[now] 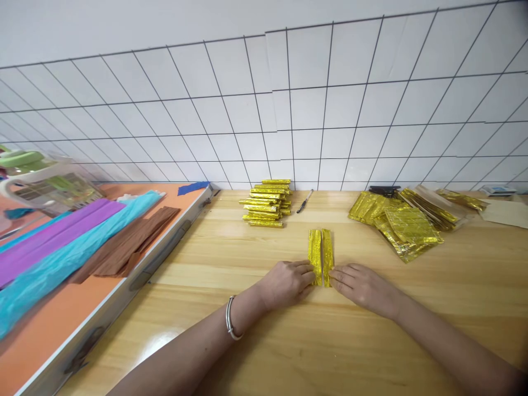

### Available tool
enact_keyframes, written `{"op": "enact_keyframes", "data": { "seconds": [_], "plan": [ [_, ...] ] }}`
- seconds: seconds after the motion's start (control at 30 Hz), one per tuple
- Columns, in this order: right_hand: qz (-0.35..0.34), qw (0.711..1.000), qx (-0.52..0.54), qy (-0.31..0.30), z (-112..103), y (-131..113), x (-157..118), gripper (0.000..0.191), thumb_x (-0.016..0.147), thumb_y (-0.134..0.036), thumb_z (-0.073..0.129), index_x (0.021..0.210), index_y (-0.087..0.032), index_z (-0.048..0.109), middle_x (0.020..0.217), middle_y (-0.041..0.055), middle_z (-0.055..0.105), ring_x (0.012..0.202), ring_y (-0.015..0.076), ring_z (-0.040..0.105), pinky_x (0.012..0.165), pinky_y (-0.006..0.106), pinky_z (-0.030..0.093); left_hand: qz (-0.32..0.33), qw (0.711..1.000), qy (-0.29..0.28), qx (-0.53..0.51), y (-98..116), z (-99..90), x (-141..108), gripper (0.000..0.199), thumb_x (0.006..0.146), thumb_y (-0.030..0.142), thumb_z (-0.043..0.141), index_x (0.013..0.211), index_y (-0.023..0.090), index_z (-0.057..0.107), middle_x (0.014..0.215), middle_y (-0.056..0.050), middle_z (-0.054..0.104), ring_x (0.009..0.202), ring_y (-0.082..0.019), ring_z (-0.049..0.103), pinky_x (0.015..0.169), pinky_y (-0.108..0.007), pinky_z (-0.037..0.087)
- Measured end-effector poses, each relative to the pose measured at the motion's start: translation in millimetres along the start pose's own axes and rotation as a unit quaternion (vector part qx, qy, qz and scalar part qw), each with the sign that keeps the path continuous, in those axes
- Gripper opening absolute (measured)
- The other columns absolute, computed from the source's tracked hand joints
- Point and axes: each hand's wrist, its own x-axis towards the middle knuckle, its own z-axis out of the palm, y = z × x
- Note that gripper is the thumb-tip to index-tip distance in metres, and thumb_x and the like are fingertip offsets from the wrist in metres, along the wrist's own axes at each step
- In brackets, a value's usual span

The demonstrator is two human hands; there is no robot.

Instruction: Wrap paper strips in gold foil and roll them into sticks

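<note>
A gold foil paper [315, 250] lies flat on the wooden table in front of me. Its two long sides are folded inward, leaving a narrow slit down the middle. My left hand [289, 283], with a silver bangle at the wrist, has its fingers curled on the near part of the left fold. Opposite it, my right hand [363, 286] holds the lower right edge with fingers pressed together. My thumbs are mostly hidden. Beyond the paper is a stack of rolled gold foil strips [268, 203]. Flat gold foil sheets [412, 225] lie in a loose pile at the right.
A pen [304, 202] lies beside the rolled strips. At the left, a raised white edge [165, 242] borders an orange surface with blue, purple and brown crepe paper [136, 242]. A white basket [53, 187] stands there. Behind the table rises a tiled wall [305, 110].
</note>
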Motion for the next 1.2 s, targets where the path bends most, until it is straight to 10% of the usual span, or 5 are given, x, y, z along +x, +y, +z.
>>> {"op": "enact_keyframes", "data": {
  "seconds": [0.53, 1.2],
  "plan": [
    [0.137, 0.976, 0.147, 0.085, 6.7, -0.3, -0.4, 0.022, 0.085, -0.011, 0.048, 0.102, -0.018, 0.061, 0.100, 0.0066, 0.068, 0.094, 0.0160, 0.061, 0.085, 0.034, 0.050, -0.024, 1.000, -0.004, 0.014, 6.3, 7.1, 4.9, 0.018, 0.091, 0.024, 0.037, 0.093, 0.016, 0.053, 0.089, -0.007, 0.059, 0.091, -0.018, 0.054, 0.080, -0.029, 0.046],
    [0.167, 0.982, 0.087, 0.028, 8.5, -19.8, 0.5, 0.028, 0.084, -0.008, 0.046, 0.105, -0.017, 0.062, 0.110, 0.0079, 0.062, 0.105, 0.0204, 0.053, 0.093, 0.038, 0.045, -0.065, 0.997, 0.036, -0.004, -0.3, 16.1, -6.8, 0.023, 0.092, 0.023, 0.038, 0.097, 0.023, 0.061, 0.092, -0.004, 0.060, 0.089, -0.013, 0.055, 0.077, -0.023, 0.044]
  ]
}}
